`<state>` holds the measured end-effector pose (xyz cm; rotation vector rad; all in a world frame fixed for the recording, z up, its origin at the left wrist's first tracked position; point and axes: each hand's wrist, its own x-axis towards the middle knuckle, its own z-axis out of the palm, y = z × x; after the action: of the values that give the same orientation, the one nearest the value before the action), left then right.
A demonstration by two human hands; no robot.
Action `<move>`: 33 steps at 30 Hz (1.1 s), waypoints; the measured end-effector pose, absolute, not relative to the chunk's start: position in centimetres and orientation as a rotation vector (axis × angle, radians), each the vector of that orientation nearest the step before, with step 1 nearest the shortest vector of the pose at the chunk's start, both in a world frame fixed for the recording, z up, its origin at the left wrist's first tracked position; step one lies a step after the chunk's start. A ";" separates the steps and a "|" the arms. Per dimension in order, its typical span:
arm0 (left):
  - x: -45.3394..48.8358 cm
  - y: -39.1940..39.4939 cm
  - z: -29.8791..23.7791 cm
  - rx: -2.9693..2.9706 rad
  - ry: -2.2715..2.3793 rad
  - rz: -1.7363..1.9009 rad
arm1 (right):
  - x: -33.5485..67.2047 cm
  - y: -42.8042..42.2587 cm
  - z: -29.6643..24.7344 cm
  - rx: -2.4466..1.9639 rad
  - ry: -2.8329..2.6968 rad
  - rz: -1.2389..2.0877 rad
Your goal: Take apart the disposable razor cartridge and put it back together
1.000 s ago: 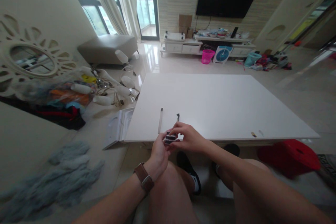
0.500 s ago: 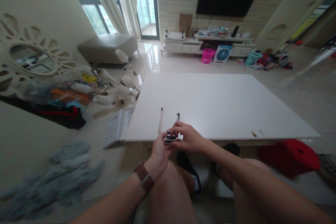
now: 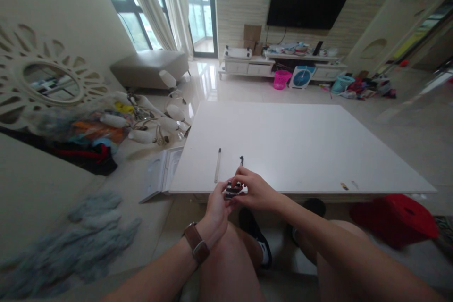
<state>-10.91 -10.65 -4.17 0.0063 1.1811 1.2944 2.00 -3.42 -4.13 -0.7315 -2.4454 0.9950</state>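
Little has changed: the left hand (image 3: pixel 216 206) and right hand (image 3: pixel 257 190) still grip the small, dark-and-pale blocky object (image 3: pixel 232 190) between them, by the white rectangular tabletop's (image 3: pixel 283 141) near edge, toward its left corner. The same handling apparently continues.

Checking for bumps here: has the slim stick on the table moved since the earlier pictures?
No: judged by the table's near edge, the slim stick lies where it did.

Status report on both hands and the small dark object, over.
Left hand holding small dark object. Right hand gripping it too. Pen-like stick close by on white table, not blocking.
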 end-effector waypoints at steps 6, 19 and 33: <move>-10.7 -10.8 -4.3 0.010 1.128 1.334 | 2.1 -3.3 -4.2 -0.752 -2.444 1.011; -10.6 -10.9 -4.7 0.016 1.162 1.321 | 2.0 -3.3 -4.9 -0.764 -2.435 0.963; -10.6 -10.9 -5.1 0.021 1.148 1.317 | 1.8 -3.5 -5.2 -0.799 -2.439 0.944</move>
<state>-10.58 -10.86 -5.09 0.0211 1.1483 1.3172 1.84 -3.53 -5.21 -0.7988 -2.4392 0.9441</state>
